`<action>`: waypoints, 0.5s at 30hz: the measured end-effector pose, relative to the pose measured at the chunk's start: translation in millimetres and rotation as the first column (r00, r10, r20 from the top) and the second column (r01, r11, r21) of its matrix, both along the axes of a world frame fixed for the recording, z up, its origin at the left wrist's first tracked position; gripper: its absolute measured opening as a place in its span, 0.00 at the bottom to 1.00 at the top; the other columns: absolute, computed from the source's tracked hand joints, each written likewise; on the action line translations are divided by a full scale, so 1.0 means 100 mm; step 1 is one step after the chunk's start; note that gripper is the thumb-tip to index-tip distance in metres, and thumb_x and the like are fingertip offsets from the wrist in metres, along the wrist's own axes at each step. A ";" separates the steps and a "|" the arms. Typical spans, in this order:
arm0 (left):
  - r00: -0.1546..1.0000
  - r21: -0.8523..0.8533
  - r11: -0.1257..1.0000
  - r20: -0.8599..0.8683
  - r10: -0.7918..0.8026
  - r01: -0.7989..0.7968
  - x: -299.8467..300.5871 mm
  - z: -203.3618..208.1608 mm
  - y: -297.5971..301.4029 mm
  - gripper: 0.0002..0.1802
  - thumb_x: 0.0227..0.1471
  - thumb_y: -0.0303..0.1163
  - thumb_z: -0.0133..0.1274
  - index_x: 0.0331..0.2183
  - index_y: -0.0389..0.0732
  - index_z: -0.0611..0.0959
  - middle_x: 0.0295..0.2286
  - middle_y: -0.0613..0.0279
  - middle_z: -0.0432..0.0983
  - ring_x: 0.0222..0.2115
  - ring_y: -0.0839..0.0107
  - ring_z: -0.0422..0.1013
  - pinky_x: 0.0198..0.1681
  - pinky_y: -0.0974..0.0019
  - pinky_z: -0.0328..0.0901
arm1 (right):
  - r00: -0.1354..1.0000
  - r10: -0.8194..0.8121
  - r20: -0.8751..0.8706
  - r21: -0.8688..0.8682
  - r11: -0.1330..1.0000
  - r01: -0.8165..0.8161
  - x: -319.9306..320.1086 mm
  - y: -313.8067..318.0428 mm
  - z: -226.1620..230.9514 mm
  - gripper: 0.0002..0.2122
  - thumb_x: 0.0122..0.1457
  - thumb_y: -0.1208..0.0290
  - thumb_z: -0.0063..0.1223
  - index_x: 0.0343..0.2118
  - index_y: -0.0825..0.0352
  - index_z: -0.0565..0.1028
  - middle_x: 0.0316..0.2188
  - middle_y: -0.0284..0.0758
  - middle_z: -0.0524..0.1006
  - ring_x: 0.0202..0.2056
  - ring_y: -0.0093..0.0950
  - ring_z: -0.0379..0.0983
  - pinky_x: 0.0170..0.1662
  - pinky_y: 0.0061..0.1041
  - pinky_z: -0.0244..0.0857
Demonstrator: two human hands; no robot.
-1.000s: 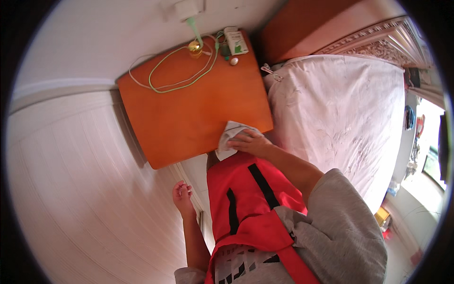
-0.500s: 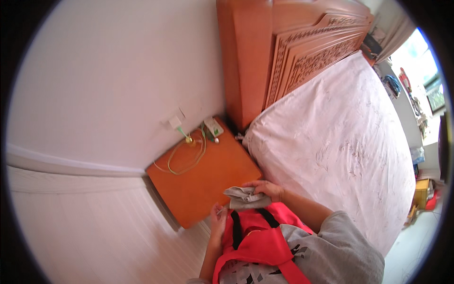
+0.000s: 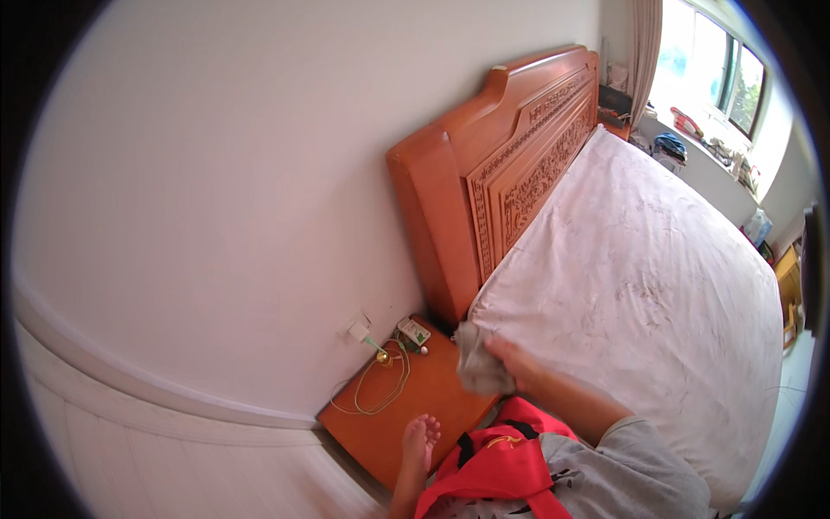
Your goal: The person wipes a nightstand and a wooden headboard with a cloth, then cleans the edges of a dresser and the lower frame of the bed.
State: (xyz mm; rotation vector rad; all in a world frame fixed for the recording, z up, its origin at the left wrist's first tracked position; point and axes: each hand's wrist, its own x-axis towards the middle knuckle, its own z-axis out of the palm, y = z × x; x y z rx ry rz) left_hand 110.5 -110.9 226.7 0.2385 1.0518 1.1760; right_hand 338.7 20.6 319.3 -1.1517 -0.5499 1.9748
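A crumpled grey cloth (image 3: 481,363) is in my right hand (image 3: 512,362), which holds it out over the far right part of a wooden nightstand (image 3: 373,445), close to the corner of the bed. The cloth is a little blurred by motion. My left hand (image 3: 420,435) is held above the near part of the nightstand, fingers loosely bent and apart, with nothing in them. On the nightstand's far side lie a looped cable (image 3: 367,408), a small gold-coloured round object (image 3: 383,356) and a white-and-green box-like item (image 3: 414,330).
A carved wooden headboard (image 3: 432,195) rises behind the nightstand. To the right spreads the bed with its pale sheet (image 3: 653,294). A white plug (image 3: 358,330) sits in the wall socket. At the far right, clutter lines the sill below a window (image 3: 722,73).
My right hand has carried the grey cloth forward, away from my body and over the nightstand. My left hand has come away from the cloth. The view has tilted up.
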 end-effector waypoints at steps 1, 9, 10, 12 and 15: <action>0.999 -0.014 1.000 -0.035 0.025 -0.025 -0.06 0.02 -0.06 0.11 0.56 0.33 0.41 0.39 0.39 0.69 0.34 0.62 0.71 0.33 0.73 0.69 0.32 0.71 0.66 | 0.994 -0.083 0.065 0.242 0.968 0.065 -0.01 0.20 0.27 0.15 0.58 0.60 0.43 0.43 0.64 0.69 0.32 0.32 0.73 0.33 0.23 0.69 0.41 0.23 0.64; 0.985 -0.066 0.994 -0.158 0.071 -0.083 -0.20 0.09 -0.12 0.08 0.55 0.29 0.40 0.37 0.39 0.70 0.32 0.60 0.71 0.31 0.71 0.69 0.32 0.69 0.65 | 0.501 -0.843 0.194 0.969 0.087 -0.229 -0.39 1.81 1.93 0.14 0.55 0.68 0.45 0.45 0.62 0.67 0.46 0.37 0.65 0.46 0.38 0.62 0.48 0.29 0.57; 0.981 -0.067 0.992 -0.172 0.095 -0.108 -0.19 0.11 -0.10 0.08 0.55 0.29 0.40 0.38 0.38 0.69 0.32 0.61 0.71 0.31 0.73 0.69 0.32 0.71 0.64 | 0.470 -0.858 0.207 0.950 0.063 -0.305 -0.51 2.05 1.88 0.16 0.55 0.66 0.44 0.47 0.59 0.66 0.48 0.37 0.64 0.49 0.40 0.60 0.50 0.33 0.56; 0.975 -0.055 0.991 -0.192 0.113 -0.126 -0.13 0.03 -0.05 0.09 0.54 0.29 0.41 0.38 0.38 0.69 0.31 0.62 0.71 0.31 0.75 0.69 0.31 0.74 0.64 | 0.547 -0.770 0.327 0.943 0.225 -0.247 -0.78 2.44 1.77 0.18 0.55 0.59 0.42 0.49 0.53 0.63 0.51 0.34 0.61 0.56 0.39 0.49 0.57 0.40 0.44; 0.953 0.024 0.974 -0.202 0.226 -0.226 -0.12 -0.12 0.01 0.10 0.52 0.34 0.46 0.37 0.42 0.73 0.29 0.63 0.71 0.28 0.73 0.67 0.27 0.72 0.64 | 0.239 -0.919 0.315 0.895 0.203 -0.398 -1.02 2.58 1.61 0.17 0.56 0.53 0.40 0.48 0.50 0.65 0.53 0.30 0.59 0.59 0.35 0.41 0.59 0.45 0.32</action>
